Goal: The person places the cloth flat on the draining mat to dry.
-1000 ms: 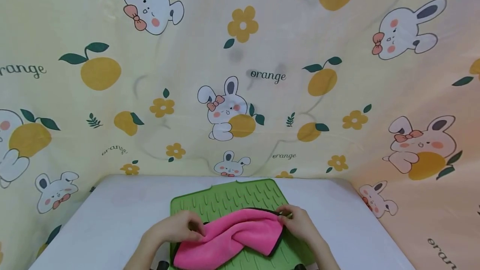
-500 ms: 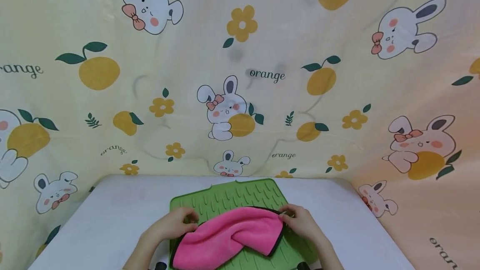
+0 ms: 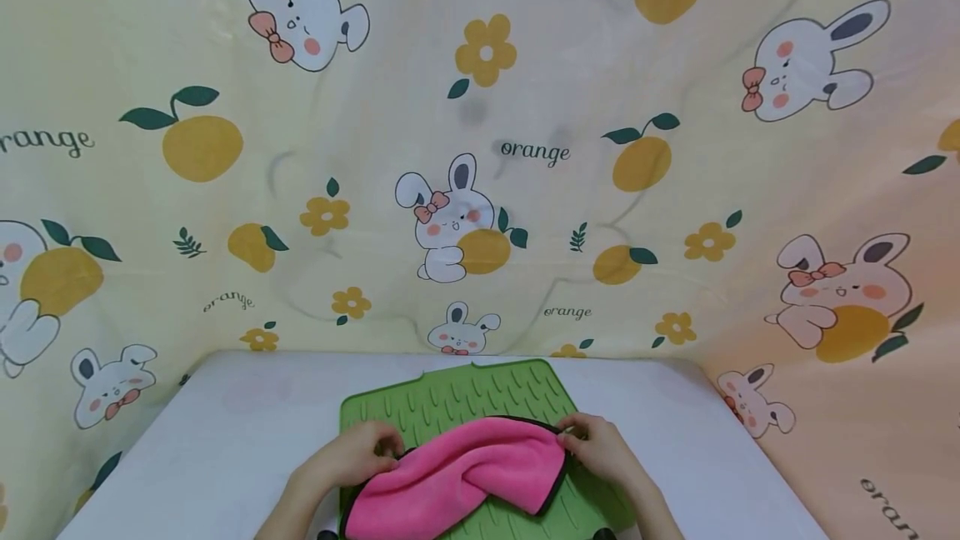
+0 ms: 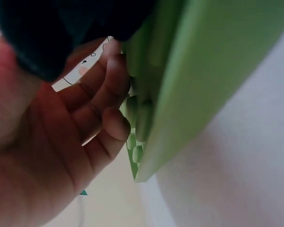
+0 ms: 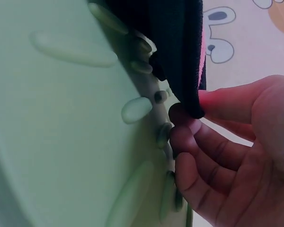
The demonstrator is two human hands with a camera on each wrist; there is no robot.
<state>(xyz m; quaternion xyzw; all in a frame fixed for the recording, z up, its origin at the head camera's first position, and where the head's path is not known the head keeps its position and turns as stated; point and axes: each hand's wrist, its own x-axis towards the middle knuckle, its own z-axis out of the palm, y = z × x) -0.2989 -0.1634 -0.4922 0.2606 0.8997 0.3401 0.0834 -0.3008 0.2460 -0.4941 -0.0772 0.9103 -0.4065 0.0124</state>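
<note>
A pink cloth (image 3: 442,494) with black edging and a dark underside lies bunched over a green ridged mat (image 3: 420,407), a twisted fold across its middle. At its upper left edge my left hand (image 3: 360,450) pinches the fabric between thumb and fingers. My right hand (image 3: 596,447) grips the upper right corner. In the right wrist view, thumb and forefinger squeeze the cloth's dark-edged corner (image 5: 180,56), the other fingers curling close to the mat's raised ridges. Dark fabric (image 4: 75,33) covers the thumb's tip in the left wrist view, and the remaining fingers curl beside the mat's rim.
The mat sits on a white table (image 3: 225,432), which extends to both sides of it. Behind and beside the table hangs a curtain (image 3: 480,123) printed with rabbits, oranges and flowers. Dark wrist-worn pieces (image 3: 603,533) show at the bottom edge.
My left hand shifted up and left off the pink fold, then came slightly back down onto the cloth's upper left edge. The right hand kept its hold on the corner, barely moving.
</note>
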